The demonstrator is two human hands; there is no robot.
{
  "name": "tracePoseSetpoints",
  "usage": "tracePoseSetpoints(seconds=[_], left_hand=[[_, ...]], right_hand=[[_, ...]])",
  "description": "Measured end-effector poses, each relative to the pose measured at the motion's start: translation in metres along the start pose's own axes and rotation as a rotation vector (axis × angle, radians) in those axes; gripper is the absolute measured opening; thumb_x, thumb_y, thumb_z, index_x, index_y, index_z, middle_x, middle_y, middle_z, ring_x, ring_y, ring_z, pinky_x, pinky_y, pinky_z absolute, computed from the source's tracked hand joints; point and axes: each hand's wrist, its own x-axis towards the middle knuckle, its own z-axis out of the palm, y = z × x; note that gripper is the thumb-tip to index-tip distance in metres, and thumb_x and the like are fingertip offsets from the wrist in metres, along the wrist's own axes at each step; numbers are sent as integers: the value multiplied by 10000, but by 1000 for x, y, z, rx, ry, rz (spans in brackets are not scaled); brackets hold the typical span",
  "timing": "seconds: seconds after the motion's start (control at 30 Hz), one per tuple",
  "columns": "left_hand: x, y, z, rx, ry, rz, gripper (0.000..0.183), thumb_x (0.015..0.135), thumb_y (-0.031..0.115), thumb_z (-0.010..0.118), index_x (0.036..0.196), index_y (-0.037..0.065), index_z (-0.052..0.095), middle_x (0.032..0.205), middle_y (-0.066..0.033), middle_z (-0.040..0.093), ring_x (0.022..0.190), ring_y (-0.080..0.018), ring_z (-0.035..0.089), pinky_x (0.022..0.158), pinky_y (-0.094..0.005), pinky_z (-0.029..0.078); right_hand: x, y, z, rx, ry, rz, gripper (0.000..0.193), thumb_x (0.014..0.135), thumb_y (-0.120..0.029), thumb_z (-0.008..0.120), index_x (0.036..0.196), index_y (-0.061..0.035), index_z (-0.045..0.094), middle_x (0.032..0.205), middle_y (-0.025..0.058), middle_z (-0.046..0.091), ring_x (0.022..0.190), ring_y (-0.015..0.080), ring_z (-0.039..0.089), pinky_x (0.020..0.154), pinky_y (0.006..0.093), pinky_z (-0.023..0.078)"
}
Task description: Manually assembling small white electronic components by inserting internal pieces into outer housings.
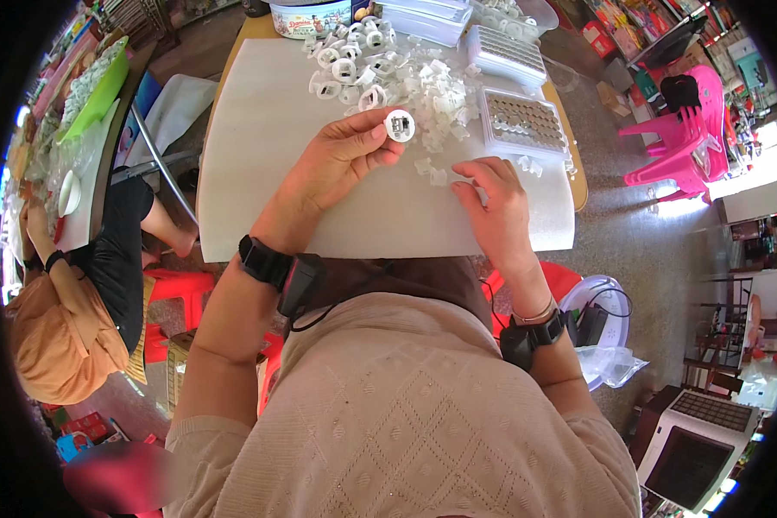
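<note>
Round white plastic part (400, 129) with a dark rectangular middle is pinched between the thumb and fingers of our left hand (354, 155), raised over the white sheet (255, 164) with its face toward us. Our right hand (496, 198) is loosely open, fingers bent and thumb apart from the forefinger, near a few small translucent plastic pieces (438, 177). At the far edge we see a tub (311, 19) with a coloured printed band of lettering and pictures.

White ring-shaped parts (345, 69) lie heaped beyond our left hand, and a loose pile of translucent clips (436, 91) adjoins them. On the right, a clear plastic tray (524, 121) with rows of small round pieces stands near the table's wooden edge (581, 186). The sheet's near edge runs straight across just before our lap; its surface stretches between our two forearms and out past our left wrist, giving both hands room sideways.
</note>
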Motion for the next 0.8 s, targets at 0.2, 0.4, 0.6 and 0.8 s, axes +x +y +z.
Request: tracePoseSetpoints(seconds=[0.2,0.4,0.6,0.8], left_hand=[[-1,0,2,14,-11,-15,338,923,53,535,1247,-40,514,1007,-78,637,846,-130,639,750,-230,549],[0,-1,-5,33,-75,-9,300,921,96,562,1193,-30,561,1027,-90,640,889,-152,630,788,-265,533],[1,-1,-2,3,-63,-24,340,921,40,530,1247,-53,504,1022,-100,639,859,-151,648,762,-239,557],[0,-2,-3,44,-47,-50,332,920,31,526,1242,-49,510,1022,-95,633,868,-147,645,767,-237,556]], right_hand=[[3,-4,5,-163,-14,-79,151,716,-118,713,831,-75,626,820,68,576,831,277,528,765,395,392],[-10,-5,-7,-277,-51,-13,137,724,-132,717,778,-82,602,774,58,553,764,265,522,691,390,370],[-9,7,-21,3,-3,30,103,747,-25,642,846,-53,639,842,79,589,803,280,539,759,385,424],[-3,7,-15,-9,-92,-140,207,721,28,627,909,-53,659,864,70,598,824,276,541,759,367,452]])
